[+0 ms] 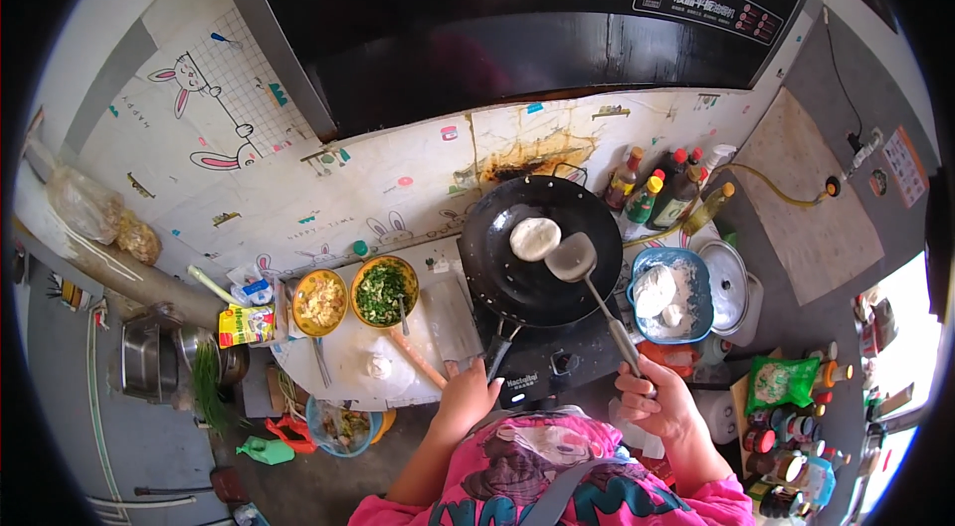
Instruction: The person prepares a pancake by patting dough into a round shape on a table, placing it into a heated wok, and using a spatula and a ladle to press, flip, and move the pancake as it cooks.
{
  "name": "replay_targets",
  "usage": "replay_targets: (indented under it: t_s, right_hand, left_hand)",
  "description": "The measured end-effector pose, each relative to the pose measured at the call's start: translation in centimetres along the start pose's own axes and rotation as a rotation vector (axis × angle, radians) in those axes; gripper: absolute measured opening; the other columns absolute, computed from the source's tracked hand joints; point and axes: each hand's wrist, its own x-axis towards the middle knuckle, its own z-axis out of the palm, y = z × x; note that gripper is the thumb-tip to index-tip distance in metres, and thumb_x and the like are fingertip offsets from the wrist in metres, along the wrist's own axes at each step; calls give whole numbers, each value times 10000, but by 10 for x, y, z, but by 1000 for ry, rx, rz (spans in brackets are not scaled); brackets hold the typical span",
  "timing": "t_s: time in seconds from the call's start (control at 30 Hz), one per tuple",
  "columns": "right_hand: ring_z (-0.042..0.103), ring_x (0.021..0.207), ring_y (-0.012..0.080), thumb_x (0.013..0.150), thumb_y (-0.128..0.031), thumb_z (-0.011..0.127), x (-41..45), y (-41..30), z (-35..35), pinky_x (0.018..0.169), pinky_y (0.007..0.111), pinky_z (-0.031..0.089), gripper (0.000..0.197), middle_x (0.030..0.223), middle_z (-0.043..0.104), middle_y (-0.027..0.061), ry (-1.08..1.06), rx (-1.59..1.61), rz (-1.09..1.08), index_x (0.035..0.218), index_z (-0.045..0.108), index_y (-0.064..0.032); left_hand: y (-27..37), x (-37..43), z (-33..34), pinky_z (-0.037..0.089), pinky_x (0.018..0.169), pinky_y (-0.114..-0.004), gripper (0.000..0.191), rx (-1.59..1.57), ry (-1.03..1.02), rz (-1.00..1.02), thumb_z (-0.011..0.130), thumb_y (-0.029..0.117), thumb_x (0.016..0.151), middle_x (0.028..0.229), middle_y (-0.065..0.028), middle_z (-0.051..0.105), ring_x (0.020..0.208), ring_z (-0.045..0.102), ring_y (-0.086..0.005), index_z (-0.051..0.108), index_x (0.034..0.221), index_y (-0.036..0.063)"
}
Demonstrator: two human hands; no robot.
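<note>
A round, pale flatbread (535,239) lies in a black wok (507,295) on the gas stove (552,377). My right hand (656,395) grips the handle of a metal spatula (572,257), whose blade is in the wok beside the bread's lower right edge. My left hand (470,392) is at the stove's left front, close by the end of the wok's handle (498,356); whether its fingers grip anything is unclear. A wooden rolling pin (418,358) lies with one end near that hand. A small piece of dough (379,367) sits on the floured board to the left.
Left of the stove stand a bowl of chopped greens (379,292) and a bowl of scrambled egg (319,304). To the right are a blue basin of dough (709,295), a pot lid (724,284) and several sauce bottles (675,201). A range hood (477,41) hangs above.
</note>
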Motion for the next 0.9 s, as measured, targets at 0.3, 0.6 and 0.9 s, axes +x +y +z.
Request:
replay_targets:
  t_s: [0.3, 0.6, 0.9]
  right_hand:
    - [277, 426, 46, 985, -324, 408, 2, -3, -19, 453, 214, 250, 302, 625, 397, -52, -15, 58, -10, 979, 517, -43]
    - [246, 393, 53, 992, -272, 388, 43, -14, -18, 444, 219, 248, 268, 586, 348, -51, 3, 63, -27, 889, 512, -58]
    - [288, 406, 72, 986, -260, 401, 2, -16, -14, 420, 222, 240, 235, 604, 390, -9, 74, -134, -61, 911, 511, -67]
  left_hand:
    - [5, 1, -4, 325, 988, -501, 386, 21, -16, -7, 584, 281, 856, 739, -223, 638, 721, 624, -399, 497, 1001, -66]
    - [10, 2, -10, 392, 909, -470, 366, -1, -24, -25, 590, 275, 854, 740, -239, 635, 739, 618, -415, 506, 975, -60]
    - [6, 1, -4, 380, 921, -488, 381, 22, -1, -12, 595, 274, 850, 727, -234, 631, 781, 600, -439, 505, 990, -69]
